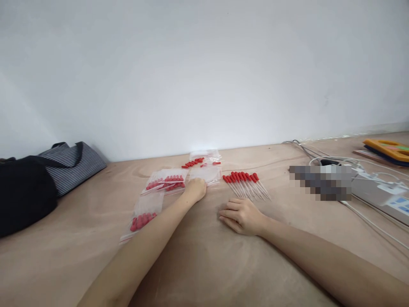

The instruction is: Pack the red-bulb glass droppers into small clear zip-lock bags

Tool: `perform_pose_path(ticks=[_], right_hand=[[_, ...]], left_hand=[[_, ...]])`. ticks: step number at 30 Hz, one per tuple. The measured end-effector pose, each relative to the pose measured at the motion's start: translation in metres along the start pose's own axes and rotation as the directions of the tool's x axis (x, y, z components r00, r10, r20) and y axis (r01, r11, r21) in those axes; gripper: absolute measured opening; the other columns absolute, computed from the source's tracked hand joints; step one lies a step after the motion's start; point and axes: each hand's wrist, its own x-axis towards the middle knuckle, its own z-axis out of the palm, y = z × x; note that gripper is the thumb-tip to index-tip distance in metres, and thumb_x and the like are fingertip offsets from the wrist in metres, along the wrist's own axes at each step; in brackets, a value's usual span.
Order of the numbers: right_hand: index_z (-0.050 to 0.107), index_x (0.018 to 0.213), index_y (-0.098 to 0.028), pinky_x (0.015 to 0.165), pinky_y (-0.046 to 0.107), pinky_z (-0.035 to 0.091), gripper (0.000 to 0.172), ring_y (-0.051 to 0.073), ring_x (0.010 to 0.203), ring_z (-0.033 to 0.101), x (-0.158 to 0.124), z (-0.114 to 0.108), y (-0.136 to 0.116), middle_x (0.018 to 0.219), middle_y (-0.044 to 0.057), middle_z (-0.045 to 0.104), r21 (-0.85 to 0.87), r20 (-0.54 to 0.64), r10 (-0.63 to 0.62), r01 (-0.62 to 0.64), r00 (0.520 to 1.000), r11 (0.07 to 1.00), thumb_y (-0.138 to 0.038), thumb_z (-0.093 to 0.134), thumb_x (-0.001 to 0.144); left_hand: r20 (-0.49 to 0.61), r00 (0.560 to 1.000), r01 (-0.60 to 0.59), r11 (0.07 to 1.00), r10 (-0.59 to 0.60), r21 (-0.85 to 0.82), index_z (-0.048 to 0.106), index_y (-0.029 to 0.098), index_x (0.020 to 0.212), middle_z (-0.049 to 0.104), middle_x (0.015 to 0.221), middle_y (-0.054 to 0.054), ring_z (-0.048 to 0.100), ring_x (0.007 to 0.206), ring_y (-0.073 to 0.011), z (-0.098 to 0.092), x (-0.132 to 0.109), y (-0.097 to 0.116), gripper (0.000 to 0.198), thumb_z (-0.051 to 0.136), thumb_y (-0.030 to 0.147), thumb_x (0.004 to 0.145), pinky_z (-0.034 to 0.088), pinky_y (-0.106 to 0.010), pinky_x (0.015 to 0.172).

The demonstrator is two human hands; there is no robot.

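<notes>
White wall point(204, 64) fills the top half. Plywood tabletop point(207, 264) below it, both forearms stretched across.

Far left: black bag point(22, 192), with a striped bag point(75, 164) touching it from behind. Far right: white power strip point(383, 194) with cables point(306, 149) running to it, and an orange case point(386, 149) behind that at the edge.

Centre: a cluster of clear zip bags.
- Near bag point(143, 215) and middle bag point(166, 182) both hold red caps.
- Flat bag point(206, 174) looks empty.
- Loose red caps point(193, 162) lie at the back, by the wall.

Row of droppers point(246, 183) with red bulbs lies side by side, just right of the flat bag.

Left hand point(195, 189): knuckles up, fingers curled under, sitting between the middle bag and the flat bag and touching both edges. Can't tell whether it's actually pinching either one.

Right hand point(241, 215): palm down on the wood, fingers loosely spread, holding nothing. Near the dropper tips, not touching.
</notes>
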Motion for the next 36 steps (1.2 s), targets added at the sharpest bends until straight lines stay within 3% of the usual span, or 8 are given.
perform_pose_path(ticks=[5, 8, 11, 13, 15, 21, 29, 36], right_hand=[[0.063, 0.077, -0.018, 0.052, 0.025, 0.031, 0.019, 0.012, 0.059, 0.047, -0.001, -0.003, 0.001, 0.061, 0.001, 0.058, -0.056, -0.055, 0.021, -0.024, 0.998, 0.998, -0.024, 0.046, 0.081], [0.063, 0.074, -0.018, 0.053, 0.025, 0.031, 0.017, 0.012, 0.058, 0.047, -0.006, -0.007, 0.012, 0.059, 0.001, 0.057, -0.153, -0.173, 0.126, -0.153, 0.977, 0.976, -0.022, 0.048, 0.079], [0.064, 0.073, -0.018, 0.057, 0.025, 0.034, 0.016, 0.013, 0.061, 0.05, -0.013, -0.01, 0.031, 0.062, 0.003, 0.058, -0.165, -0.333, 0.337, -0.406, 0.88, 0.899, -0.022, 0.049, 0.078], [0.064, 0.074, -0.019, 0.056, 0.024, 0.034, 0.016, 0.014, 0.063, 0.053, -0.017, -0.012, 0.043, 0.067, 0.003, 0.06, -0.128, -0.363, 0.515, -0.589, 0.776, 0.798, -0.024, 0.049, 0.077], [0.064, 0.075, -0.02, 0.053, 0.024, 0.032, 0.017, 0.015, 0.064, 0.055, -0.017, -0.014, 0.054, 0.073, 0.003, 0.061, -0.122, -0.29, 0.688, -0.738, 0.666, 0.663, -0.029, 0.05, 0.076], [0.065, 0.075, -0.021, 0.053, 0.024, 0.031, 0.028, 0.019, 0.072, 0.058, 0.005, -0.022, 0.07, 0.082, 0.006, 0.064, -0.249, 0.013, 0.926, -0.896, 0.377, 0.369, -0.043, 0.049, 0.072], [0.066, 0.073, -0.018, 0.058, 0.027, 0.038, 0.035, 0.024, 0.074, 0.061, 0.034, -0.014, 0.074, 0.077, 0.011, 0.066, -0.351, 0.196, 0.944, -0.88, 0.266, 0.321, -0.048, 0.049, 0.068], [0.065, 0.071, -0.018, 0.056, 0.028, 0.039, 0.032, 0.025, 0.073, 0.062, 0.036, -0.013, 0.079, 0.075, 0.01, 0.066, -0.335, 0.202, 0.957, -0.904, 0.207, 0.266, -0.047, 0.052, 0.063]], left_hand=[[-0.044, 0.999, -0.029, 1.0, 0.029, -0.011, 0.053, 0.013, 0.105, 0.056, 0.104, -0.008, 0.057, 0.089, -0.0195, -0.012, -0.008, 0.002, 0.02, 0.047, 0.022, 0.088, 0.048, -0.038, 0.076], [-0.081, 0.988, -0.132, 0.991, 0.129, -0.03, 0.059, 0.011, 0.095, 0.061, 0.099, -0.01, 0.057, 0.096, -0.0223, -0.023, -0.033, -0.001, 0.019, 0.041, 0.011, 0.088, 0.046, -0.038, 0.083], [-0.074, 0.96, -0.273, 0.96, 0.268, -0.055, 0.058, 0.015, 0.102, 0.059, 0.111, -0.009, 0.052, 0.106, -0.0214, -0.032, -0.07, -0.011, 0.021, 0.043, 0.016, 0.087, 0.043, -0.036, 0.09], [-0.062, 0.895, -0.446, 0.89, 0.442, -0.096, 0.056, 0.015, 0.108, 0.057, 0.115, -0.009, 0.048, 0.111, -0.0209, -0.037, -0.094, -0.019, 0.026, 0.038, 0.019, 0.089, 0.041, -0.036, 0.093], [-0.049, 0.843, -0.536, 0.832, 0.535, -0.139, 0.05, 0.016, 0.117, 0.052, 0.121, -0.01, 0.042, 0.117, -0.0232, -0.044, -0.112, -0.023, 0.032, 0.037, 0.028, 0.09, 0.036, -0.042, 0.096], [0.108, 0.905, -0.373, 0.89, 0.411, -0.262, 0.034, 0.016, 0.13, 0.033, 0.136, -0.011, 0.023, 0.127, -0.0259, -0.055, -0.126, 0.003, 0.056, 0.04, 0.048, 0.085, 0.022, -0.046, 0.103], [0.286, 0.859, -0.327, 0.886, 0.424, -0.329, 0.019, 0.028, 0.135, 0.012, 0.143, -0.006, 0.012, 0.129, -0.0289, -0.051, -0.127, 0.024, 0.059, 0.035, 0.054, 0.085, 0.014, -0.052, 0.102], [0.166, 0.942, -0.232, 0.921, 0.293, -0.313, 0.044, 0.023, 0.123, 0.041, 0.131, -0.009, 0.035, 0.12, -0.0281, -0.051, -0.132, 0.027, 0.048, 0.044, 0.048, 0.082, 0.021, -0.052, 0.1]])
